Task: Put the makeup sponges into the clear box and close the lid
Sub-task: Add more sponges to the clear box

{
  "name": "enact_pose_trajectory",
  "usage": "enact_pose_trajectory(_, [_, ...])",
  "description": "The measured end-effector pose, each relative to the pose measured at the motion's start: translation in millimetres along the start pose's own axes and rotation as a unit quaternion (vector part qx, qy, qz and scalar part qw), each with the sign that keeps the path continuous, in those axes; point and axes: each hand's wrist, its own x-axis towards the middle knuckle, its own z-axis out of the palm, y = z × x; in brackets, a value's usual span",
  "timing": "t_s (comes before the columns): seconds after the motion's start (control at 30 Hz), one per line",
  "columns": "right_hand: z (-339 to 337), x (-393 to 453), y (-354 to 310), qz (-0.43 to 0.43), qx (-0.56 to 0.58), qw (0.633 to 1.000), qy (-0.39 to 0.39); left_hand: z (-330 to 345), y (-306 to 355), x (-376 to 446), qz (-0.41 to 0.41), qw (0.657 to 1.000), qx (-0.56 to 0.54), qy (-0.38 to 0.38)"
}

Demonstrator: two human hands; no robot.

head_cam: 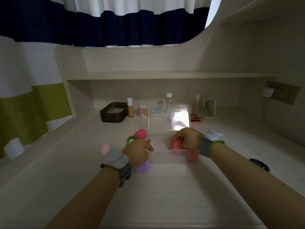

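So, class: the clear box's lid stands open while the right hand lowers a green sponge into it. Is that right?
Not quite. The head view shows the right hand holding a coral-pink sponge, not a green one. The clear box has its lid standing open, as stated.

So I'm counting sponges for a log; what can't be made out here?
- Head view: right hand covers much of the coral sponge; blur hides whether another lies in the clear box.
- Left hand hides part of the purple sponge and green sponge.
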Motion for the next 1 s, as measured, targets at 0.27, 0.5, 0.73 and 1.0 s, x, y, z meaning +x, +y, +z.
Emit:
enact_pose_trajectory(0.27, [1.0, -4.0, -0.6, 0.003, 0.013, 1.0, -0.025, 2.3, -2.1, 1.8, -0.002, 1.0, 0.014, 0.006])
enact_pose_trajectory(0.5, [1.4, -0.1, -0.1, 0.002, 0.052, 0.999, 0.017, 3.1, -2.1, 1.2, 0.0, 1.0, 0.019, 0.011])
enact_pose_trajectory(0.73, [3.1, 1.3, 0.7, 0.002, 0.043, 0.999, 0.002, 2.5, -2.3, 0.7, 0.006, 1.0, 0.022, 0.012])
enact_pose_trajectory(1.0, [2.6, -0.9, 0.9, 0.014, 0.037, 0.999, 0.003, 2.0, -3.0, 0.9, 0.008, 0.999, 0.039, 0.011])
